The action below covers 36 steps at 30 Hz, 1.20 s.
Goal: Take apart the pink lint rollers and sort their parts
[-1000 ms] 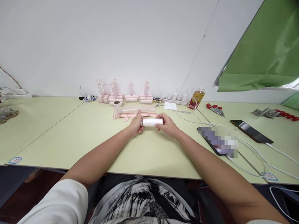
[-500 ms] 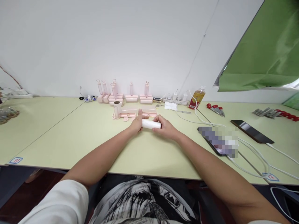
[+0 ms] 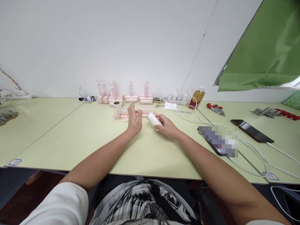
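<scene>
My right hand (image 3: 167,125) grips one end of a white lint roll (image 3: 153,119), which is tilted with its free end up and to the left. My left hand (image 3: 134,121) is apart from the roll, open and upright, with its fingers extended. Just behind my hands lie opened pink lint roller cases (image 3: 149,115), partly covered by the left hand. Another roll with a brown core (image 3: 117,104) stands at their left end, beside a small pale pink handle (image 3: 114,113).
Several assembled pink lint rollers (image 3: 132,98) stand along the wall. A power strip (image 3: 174,102), a drink bottle (image 3: 197,97) and a white paper (image 3: 171,106) are to the right. Phones (image 3: 252,130) with cables lie farther right, near red-handled tools (image 3: 216,109).
My left hand has let go of the lint roll, moved slightly left and opened. The roll, still in my right hand, has swung so its left end points up and away.
</scene>
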{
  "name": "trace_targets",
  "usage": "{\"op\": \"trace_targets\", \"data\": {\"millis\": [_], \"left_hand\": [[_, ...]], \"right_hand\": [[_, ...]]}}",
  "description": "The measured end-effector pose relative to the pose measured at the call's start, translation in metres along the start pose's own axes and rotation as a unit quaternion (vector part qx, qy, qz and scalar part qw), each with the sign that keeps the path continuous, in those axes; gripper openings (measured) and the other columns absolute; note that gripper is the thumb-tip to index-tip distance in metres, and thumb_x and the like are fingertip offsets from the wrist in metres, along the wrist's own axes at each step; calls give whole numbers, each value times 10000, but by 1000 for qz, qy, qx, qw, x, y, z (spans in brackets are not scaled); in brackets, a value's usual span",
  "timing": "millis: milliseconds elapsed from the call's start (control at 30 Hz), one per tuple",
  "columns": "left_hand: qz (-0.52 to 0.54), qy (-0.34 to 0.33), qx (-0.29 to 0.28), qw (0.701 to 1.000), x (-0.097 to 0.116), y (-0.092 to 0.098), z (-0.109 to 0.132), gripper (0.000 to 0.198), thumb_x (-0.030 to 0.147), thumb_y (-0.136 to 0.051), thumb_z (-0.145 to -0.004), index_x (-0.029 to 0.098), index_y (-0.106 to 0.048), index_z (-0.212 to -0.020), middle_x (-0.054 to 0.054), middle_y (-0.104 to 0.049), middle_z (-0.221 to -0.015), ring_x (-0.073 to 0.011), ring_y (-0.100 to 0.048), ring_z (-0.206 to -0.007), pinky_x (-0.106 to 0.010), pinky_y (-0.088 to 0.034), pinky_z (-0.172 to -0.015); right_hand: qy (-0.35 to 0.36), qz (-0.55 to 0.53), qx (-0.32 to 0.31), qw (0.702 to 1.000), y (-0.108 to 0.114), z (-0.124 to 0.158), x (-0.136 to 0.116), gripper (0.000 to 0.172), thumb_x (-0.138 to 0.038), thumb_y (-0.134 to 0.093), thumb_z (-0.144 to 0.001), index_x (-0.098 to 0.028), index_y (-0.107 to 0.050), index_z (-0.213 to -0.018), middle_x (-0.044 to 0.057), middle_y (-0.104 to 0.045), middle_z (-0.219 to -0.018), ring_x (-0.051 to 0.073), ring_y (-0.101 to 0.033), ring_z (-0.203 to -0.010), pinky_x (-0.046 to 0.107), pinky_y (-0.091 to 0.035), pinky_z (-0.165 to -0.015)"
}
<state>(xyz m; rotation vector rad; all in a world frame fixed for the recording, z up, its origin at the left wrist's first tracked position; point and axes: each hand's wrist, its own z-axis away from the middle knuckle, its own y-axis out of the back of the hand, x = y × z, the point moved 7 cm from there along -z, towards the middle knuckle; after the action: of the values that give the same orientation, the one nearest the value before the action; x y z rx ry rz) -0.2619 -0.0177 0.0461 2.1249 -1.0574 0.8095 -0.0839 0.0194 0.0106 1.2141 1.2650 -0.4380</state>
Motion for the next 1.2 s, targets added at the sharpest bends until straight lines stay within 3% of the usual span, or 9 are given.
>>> {"op": "trace_targets", "data": {"millis": [167,333,400,500,700,800,933,1100,1200], "left_hand": [[6,56,-281,958,3,-32,9,603,577,-287,-976,208,-545,-1377,-105,-611,-1316,-210,-649,-993,-301,-553,-763],[-215,15,-232,948,-12,-24,-7,491,333,-296,-997,189,-477,-1430,-64,-443,-1519,-217,-418,-1379,-352,-379,-1115],[-305,18,-267,914,-26,-29,-9,514,272,-345,-966,196,-420,-1469,-67,-375,-1562,-235,-383,-1408,-376,-365,-1128],[-368,30,-310,876,-39,-35,-6,532,257,-402,-927,226,-425,-1458,-76,-284,-1603,-280,-500,-1311,-394,-460,-1022],[-367,31,-273,889,-31,-34,-10,442,345,-348,-961,208,-530,-1340,-109,-635,-1234,-266,-628,-1077,-380,-502,-887],[-372,0,-249,894,-25,-33,-11,451,299,-321,-960,209,-516,-1357,-100,-580,-1335,-256,-607,-1118,-371,-497,-898],[-383,-31,-310,870,-28,-42,-5,606,227,-428,-886,239,-356,-1487,-69,-337,-1570,-273,-539,-1236,-379,-475,-955],[-360,29,-317,877,-32,-41,-6,510,294,-418,-926,234,-440,-1432,-100,-653,-1217,-281,-600,-1117,-382,-476,-920],[-350,29,-280,894,-28,-38,-9,455,284,-362,-955,272,-495,-1390,-85,-617,-1273,-257,-608,-1109,-363,-471,-928]], "right_hand": [[-25,-26,-12,999,-1,3,-1,697,-310,-649,-749,-315,-399,-1400,68,-567,-1119,184,-598,-807,252,-519,-527],[-44,-29,15,998,9,4,-3,825,-344,-613,-791,-364,-236,-1524,99,-565,-1155,157,-581,-660,250,-504,-433],[-46,-31,31,998,13,4,-4,814,-340,-606,-792,-375,-247,-1521,96,-565,-1160,161,-583,-670,246,-507,-421],[-59,-34,55,996,17,4,-2,783,-351,-598,-789,-400,-272,-1499,76,-564,-1084,175,-583,-669,262,-515,-395],[-75,-38,105,991,27,2,3,784,-390,-623,-768,-380,-291,-1478,63,-552,-1022,177,-584,-646,278,-523,-386],[-82,-42,128,987,31,2,5,800,-397,-628,-760,-370,-283,-1482,67,-549,-1035,178,-580,-644,287,-527,-388],[-91,-45,140,985,34,1,9,778,-383,-606,-763,-364,-295,-1477,68,-549,-1041,182,-582,-656,294,-534,-399],[-85,-48,144,985,35,0,11,777,-388,-590,-763,-354,-290,-1480,67,-563,-1031,178,-587,-646,290,-538,-404],[-77,-48,150,985,36,-1,12,792,-389,-592,-755,-346,-286,-1484,70,-577,-1039,172,-587,-648,275,-536,-404]]}}
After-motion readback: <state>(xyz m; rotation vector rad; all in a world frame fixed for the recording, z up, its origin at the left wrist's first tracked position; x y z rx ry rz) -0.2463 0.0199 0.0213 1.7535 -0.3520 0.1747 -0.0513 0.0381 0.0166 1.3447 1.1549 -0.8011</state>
